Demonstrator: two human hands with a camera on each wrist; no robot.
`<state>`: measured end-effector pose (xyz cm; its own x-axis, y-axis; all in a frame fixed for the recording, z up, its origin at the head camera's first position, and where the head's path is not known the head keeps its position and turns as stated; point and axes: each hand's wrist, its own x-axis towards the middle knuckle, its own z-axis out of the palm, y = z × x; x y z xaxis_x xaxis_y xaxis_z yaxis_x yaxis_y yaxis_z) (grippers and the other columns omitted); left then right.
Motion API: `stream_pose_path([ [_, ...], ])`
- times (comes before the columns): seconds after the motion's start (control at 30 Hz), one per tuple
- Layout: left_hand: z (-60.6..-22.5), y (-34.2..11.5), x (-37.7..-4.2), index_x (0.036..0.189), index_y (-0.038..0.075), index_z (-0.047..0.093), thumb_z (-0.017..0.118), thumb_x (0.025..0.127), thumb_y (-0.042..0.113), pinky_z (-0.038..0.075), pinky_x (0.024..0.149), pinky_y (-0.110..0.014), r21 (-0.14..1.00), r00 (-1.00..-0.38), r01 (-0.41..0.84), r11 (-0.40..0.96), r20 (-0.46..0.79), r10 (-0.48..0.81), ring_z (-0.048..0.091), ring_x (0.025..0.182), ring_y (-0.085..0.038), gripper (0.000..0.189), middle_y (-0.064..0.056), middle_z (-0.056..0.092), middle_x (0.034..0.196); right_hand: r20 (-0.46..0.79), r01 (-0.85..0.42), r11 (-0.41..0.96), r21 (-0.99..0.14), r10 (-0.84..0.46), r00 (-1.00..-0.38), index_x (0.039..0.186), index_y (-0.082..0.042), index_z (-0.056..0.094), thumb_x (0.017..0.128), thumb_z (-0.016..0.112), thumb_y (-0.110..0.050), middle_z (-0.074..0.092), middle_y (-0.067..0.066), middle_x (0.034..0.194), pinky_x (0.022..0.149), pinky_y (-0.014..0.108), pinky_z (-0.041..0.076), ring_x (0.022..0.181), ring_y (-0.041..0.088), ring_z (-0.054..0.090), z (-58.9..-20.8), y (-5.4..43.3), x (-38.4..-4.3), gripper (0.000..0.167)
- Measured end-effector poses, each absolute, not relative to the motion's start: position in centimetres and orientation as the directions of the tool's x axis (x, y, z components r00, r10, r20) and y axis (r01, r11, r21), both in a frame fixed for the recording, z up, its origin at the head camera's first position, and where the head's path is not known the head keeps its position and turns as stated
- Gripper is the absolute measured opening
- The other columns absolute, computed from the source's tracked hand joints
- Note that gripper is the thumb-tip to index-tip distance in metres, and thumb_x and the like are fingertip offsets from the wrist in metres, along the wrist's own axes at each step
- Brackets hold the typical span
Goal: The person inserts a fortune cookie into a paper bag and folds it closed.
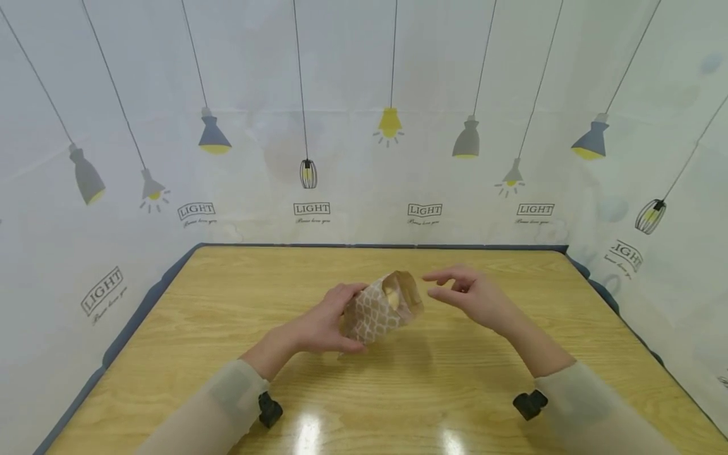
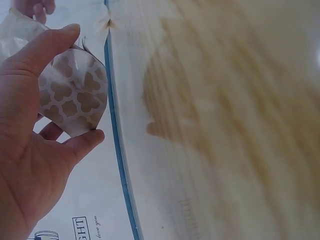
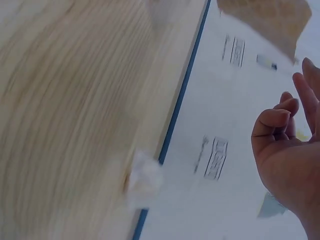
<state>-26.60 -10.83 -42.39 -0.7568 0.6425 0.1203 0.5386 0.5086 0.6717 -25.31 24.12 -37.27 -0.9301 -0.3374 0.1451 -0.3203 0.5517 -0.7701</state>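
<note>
My left hand (image 1: 321, 322) holds a brown paper bag (image 1: 370, 314) with a white lattice print above the middle of the table. The bag is tilted, its mouth towards the right. A pale yellowish thing (image 1: 393, 297) shows inside the mouth; its kind cannot be told. In the left wrist view, the thumb lies across one side of the bag (image 2: 75, 92) and a fingertip touches its lower end. Just right of the mouth, apart from it, my right hand (image 1: 469, 297) has loosely bent fingers and nothing in them. The right wrist view shows only a blurred part of the bag (image 3: 272, 17).
The wooden table (image 1: 239, 278) has a dark blue edge along the back and sides. A white wall sheet (image 1: 352, 76) printed with lamps stands behind it. A blurred whitish shape (image 3: 144, 181) shows in the right wrist view, kind unclear.
</note>
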Motion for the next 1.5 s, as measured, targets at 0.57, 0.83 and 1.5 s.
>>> stream_pose_path([
  [0.57, -42.2, -10.7, -26.8, 0.170, 0.012, 0.030, 0.098, 0.082, 0.029, 0.042, 0.126, -0.059, 0.671, -0.756, 0.536, 0.513, 0.111, 0.645, 0.043, 0.147, -0.032, 0.112, -0.014, 0.044, 0.158, 0.014, -0.110, 0.620, -0.777, -0.157, -0.988, 0.154, -0.010, 0.064, 0.110, 0.066, -0.045, 0.061, 0.022, 0.155, 0.077, 0.038, 0.056, 0.118, 0.037, 0.064, -41.5, 33.7, -29.1, 0.056],
  [0.83, -42.3, -10.7, -26.7, 0.170, 0.013, 0.029, 0.098, 0.082, 0.028, 0.042, 0.128, -0.057, 0.668, -0.765, 0.525, 0.528, 0.098, 0.637, 0.042, 0.149, -0.031, 0.113, -0.013, 0.043, 0.160, -0.021, -0.129, 0.642, -0.756, -0.221, -0.975, 0.154, -0.008, 0.062, 0.114, 0.061, -0.036, 0.046, 0.027, 0.168, 0.100, 0.053, 0.060, 0.146, 0.055, 0.051, -42.7, 33.8, -30.6, 0.049],
  [1.5, -42.2, -11.0, -26.6, 0.169, 0.013, 0.030, 0.098, 0.083, 0.029, 0.042, 0.127, -0.056, 0.664, -0.767, 0.526, 0.531, 0.100, 0.634, 0.042, 0.148, -0.031, 0.111, -0.013, 0.043, 0.160, -0.187, -0.031, 0.747, -0.664, -0.206, -0.961, 0.151, -0.007, 0.063, 0.110, 0.065, -0.021, 0.066, 0.019, 0.118, 0.082, 0.034, 0.053, 0.100, 0.028, 0.058, -42.8, 32.6, -31.0, 0.044],
])
